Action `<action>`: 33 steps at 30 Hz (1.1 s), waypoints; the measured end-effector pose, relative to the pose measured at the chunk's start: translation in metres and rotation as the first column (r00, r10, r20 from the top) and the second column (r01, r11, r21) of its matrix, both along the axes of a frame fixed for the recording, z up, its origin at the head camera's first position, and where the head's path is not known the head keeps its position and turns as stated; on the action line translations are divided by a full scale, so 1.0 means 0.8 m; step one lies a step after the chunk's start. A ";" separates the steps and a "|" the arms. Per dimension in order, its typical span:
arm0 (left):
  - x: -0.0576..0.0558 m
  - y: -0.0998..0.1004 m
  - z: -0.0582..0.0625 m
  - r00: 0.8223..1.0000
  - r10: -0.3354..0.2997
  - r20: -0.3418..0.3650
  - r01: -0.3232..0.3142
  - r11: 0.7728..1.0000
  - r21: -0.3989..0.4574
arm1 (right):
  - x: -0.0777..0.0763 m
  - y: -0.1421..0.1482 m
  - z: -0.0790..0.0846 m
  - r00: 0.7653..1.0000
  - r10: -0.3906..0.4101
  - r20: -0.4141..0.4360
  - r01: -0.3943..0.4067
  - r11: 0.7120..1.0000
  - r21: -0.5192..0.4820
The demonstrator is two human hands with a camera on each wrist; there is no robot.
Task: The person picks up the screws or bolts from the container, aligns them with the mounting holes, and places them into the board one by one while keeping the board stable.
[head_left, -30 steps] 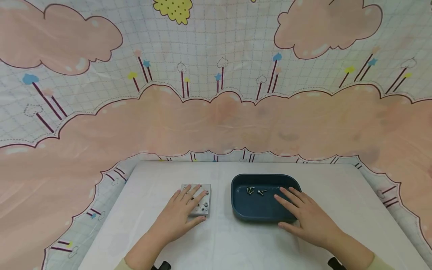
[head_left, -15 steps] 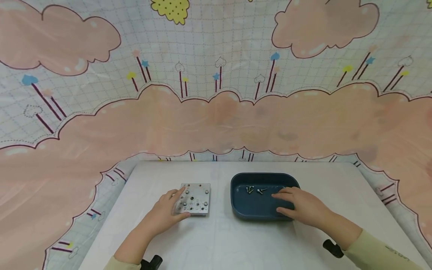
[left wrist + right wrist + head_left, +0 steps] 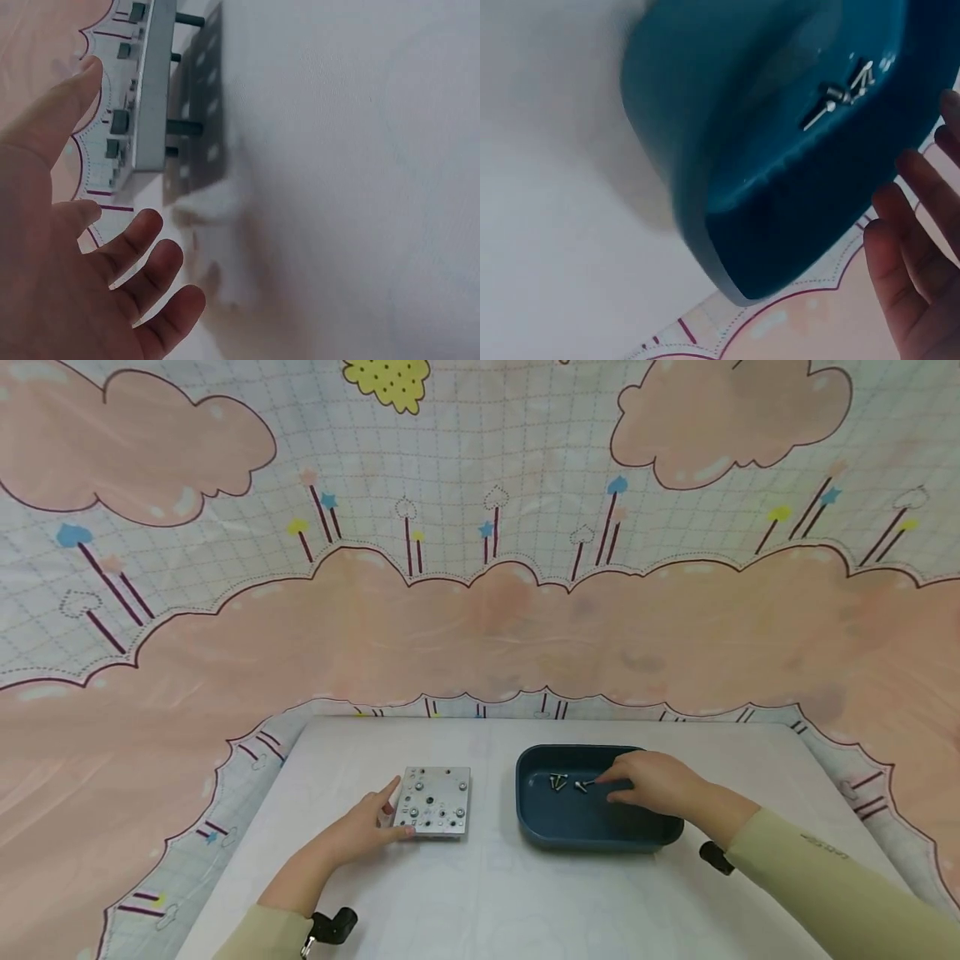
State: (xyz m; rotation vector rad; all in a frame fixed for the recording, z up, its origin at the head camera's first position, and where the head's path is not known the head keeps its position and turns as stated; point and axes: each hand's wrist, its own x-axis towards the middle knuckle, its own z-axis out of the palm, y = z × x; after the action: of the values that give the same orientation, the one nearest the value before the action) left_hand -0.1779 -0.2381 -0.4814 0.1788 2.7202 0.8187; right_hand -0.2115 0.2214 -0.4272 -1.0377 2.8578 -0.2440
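A square metal plate (image 3: 433, 802) with holes and several bolt heads lies left of centre in the head view. The left wrist view shows bolt shanks jutting from its underside. My left hand (image 3: 358, 828) is beside the plate's left edge, thumb near the front corner, index finger along the side, the fingers loosely bent. Right of the plate is a dark blue tray (image 3: 555, 828). Several small screws (image 3: 840, 94) lie in two groups on its floor. Over the tray's right part, my right hand (image 3: 660, 783) reaches in, fingertips close to the nearer screws, holding nothing.
A white tabletop (image 3: 487, 902) carries both the plate and the tray. Behind and around it hangs a cloth (image 3: 525, 635) printed with clouds. A black wrist camera (image 3: 335, 926) sits below the left hand, another (image 3: 716, 857) below the right.
My left hand has drawn back from above the plate to its left side, uncovering the top. My right hand has moved from the tray's right edge inward and toward the screws.
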 end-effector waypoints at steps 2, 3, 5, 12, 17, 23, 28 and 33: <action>-0.004 -0.003 -0.006 1.000 0.004 0.021 -0.004 1.000 0.022 | -0.009 -0.004 -0.002 1.000 0.012 -0.005 -0.012 1.000 0.024; -0.006 -0.005 -0.008 1.000 0.006 0.030 -0.007 0.999 0.032 | -0.013 -0.007 -0.004 1.000 0.019 -0.007 -0.019 0.999 0.033; -0.007 -0.008 -0.012 0.999 0.013 0.049 -0.016 0.998 0.055 | -0.021 -0.012 -0.006 0.999 0.035 -0.005 -0.035 0.998 0.053; -0.010 -0.013 -0.020 0.995 0.034 0.096 -0.044 0.993 0.106 | -0.040 -0.032 -0.015 0.997 0.072 0.029 -0.075 0.989 0.124; -0.017 -0.016 -0.027 0.996 0.025 0.087 -0.037 0.990 0.133 | -0.053 -0.038 -0.021 0.996 0.085 0.024 -0.087 0.983 0.160; -0.019 -0.017 -0.031 0.996 -0.013 0.086 0.002 0.991 0.132 | -0.065 -0.042 -0.027 0.995 0.091 0.041 -0.097 0.974 0.206; -0.021 -0.017 -0.030 0.995 -0.015 0.097 0.002 0.991 0.131 | -0.072 -0.044 -0.030 0.995 0.084 0.055 -0.094 0.973 0.211; -0.023 -0.018 -0.030 0.994 0.003 0.107 -0.017 0.991 0.133 | -0.079 -0.043 -0.041 0.993 0.101 0.056 -0.111 0.969 0.221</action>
State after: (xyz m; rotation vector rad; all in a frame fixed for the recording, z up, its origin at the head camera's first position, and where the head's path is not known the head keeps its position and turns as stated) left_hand -0.1964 -0.2526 -0.5056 0.1456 2.5697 0.9856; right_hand -0.2747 0.1870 -0.4602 -1.1185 2.7011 0.0611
